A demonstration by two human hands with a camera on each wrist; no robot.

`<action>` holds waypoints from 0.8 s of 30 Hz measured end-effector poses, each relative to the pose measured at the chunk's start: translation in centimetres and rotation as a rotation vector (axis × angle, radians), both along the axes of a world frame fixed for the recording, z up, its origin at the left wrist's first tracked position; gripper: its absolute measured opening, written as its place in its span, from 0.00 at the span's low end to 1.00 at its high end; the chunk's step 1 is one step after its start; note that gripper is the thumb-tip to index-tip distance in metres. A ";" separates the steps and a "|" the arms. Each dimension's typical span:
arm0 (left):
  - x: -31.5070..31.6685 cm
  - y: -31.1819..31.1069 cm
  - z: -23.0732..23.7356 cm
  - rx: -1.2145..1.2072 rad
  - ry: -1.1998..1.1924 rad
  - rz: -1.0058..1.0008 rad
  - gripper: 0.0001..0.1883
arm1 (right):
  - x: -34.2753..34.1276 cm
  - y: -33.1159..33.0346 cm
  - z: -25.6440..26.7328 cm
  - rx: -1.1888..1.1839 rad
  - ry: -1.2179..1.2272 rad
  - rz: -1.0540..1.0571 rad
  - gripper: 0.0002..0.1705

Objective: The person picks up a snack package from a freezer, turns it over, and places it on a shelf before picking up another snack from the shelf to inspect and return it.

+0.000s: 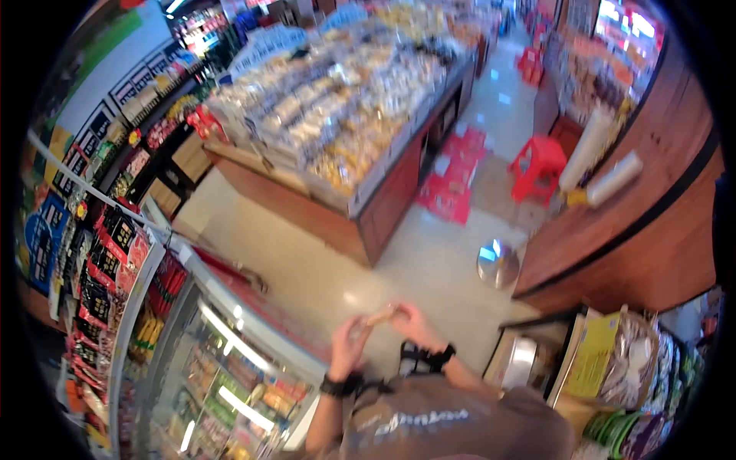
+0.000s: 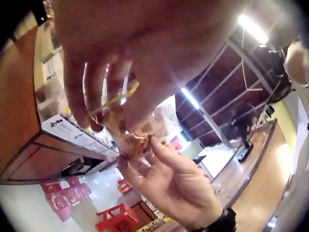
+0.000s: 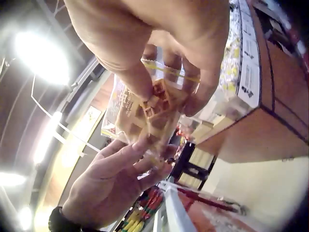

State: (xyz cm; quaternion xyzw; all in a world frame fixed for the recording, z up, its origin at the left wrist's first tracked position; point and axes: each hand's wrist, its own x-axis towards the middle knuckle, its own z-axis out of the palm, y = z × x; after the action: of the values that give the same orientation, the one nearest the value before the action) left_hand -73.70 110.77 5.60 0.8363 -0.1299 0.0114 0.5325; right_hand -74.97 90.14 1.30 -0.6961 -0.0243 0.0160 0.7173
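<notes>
A waffle in a clear wrapper point(image 3: 161, 104) is held between both hands in front of my body. Its square grid shows through the plastic, and a yellow strip crosses the wrapper's upper part. My left hand point(image 1: 349, 343) grips one end, thumb and fingers on either side. At the opposite end, my right hand point(image 1: 414, 322) pinches the packet between thumb and fingers. In the left wrist view the left hand's fingers point(image 2: 108, 92) cover much of the packet, and the right hand point(image 2: 178, 186) shows below it.
A wooden display island point(image 1: 307, 207) heaped with packaged goods stands ahead. To the left is a glass-topped freezer point(image 1: 218, 391) beside hanging packets point(image 1: 103, 291). A red stool point(image 1: 538, 169) and a curved wooden counter point(image 1: 613, 238) are on the right. Boxed goods point(image 1: 594, 353) stand at near right.
</notes>
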 end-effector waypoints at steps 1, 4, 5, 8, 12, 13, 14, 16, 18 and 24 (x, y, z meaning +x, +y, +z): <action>0.7 -1.0 -0.5 -0.018 -0.117 -0.027 0.15 | 0.1 -1.2 1.5 -0.008 -0.048 0.003 0.23; 2.3 -4.5 2.1 -0.069 -0.368 -0.132 0.15 | 0.2 -4.2 4.8 -0.099 -0.209 -0.143 0.26; 2.6 -5.7 2.6 -0.064 -0.391 -0.160 0.19 | -0.1 -5.2 5.3 -0.170 -0.280 -0.188 0.28; 2.9 -8.7 4.6 -0.062 -0.398 -0.223 0.19 | -1.2 -7.0 6.1 -0.240 -0.306 -0.285 0.31; 3.3 -10.8 6.1 -0.080 -0.561 -0.342 0.17 | -2.3 -9.1 7.0 -0.271 -0.322 -0.302 0.33; 3.1 -11.2 6.3 -0.092 -0.552 -0.362 0.16 | -2.6 -9.5 6.8 -0.261 -0.322 -0.311 0.32; 3.1 -11.5 6.3 -0.106 -0.546 -0.379 0.15 | -2.7 -9.8 6.7 -0.252 -0.323 -0.318 0.32; 3.1 -12.0 6.3 -0.108 -0.525 -0.415 0.13 | -3.2 -10.4 7.0 -0.244 -0.324 -0.337 0.31; 3.1 -12.6 6.2 -0.114 -0.511 -0.443 0.11 | -3.5 -10.9 7.2 -0.240 -0.332 -0.349 0.30; 3.5 -14.4 5.9 -0.167 -0.423 -0.403 0.15 | -3.6 -12.1 7.2 -0.281 -0.358 -0.428 0.26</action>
State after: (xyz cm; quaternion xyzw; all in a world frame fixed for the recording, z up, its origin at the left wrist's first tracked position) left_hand -70.19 96.36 11.52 0.7261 -0.3998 0.0898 0.5521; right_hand -78.60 78.08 8.50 -0.7695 -0.0009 -0.2551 0.5854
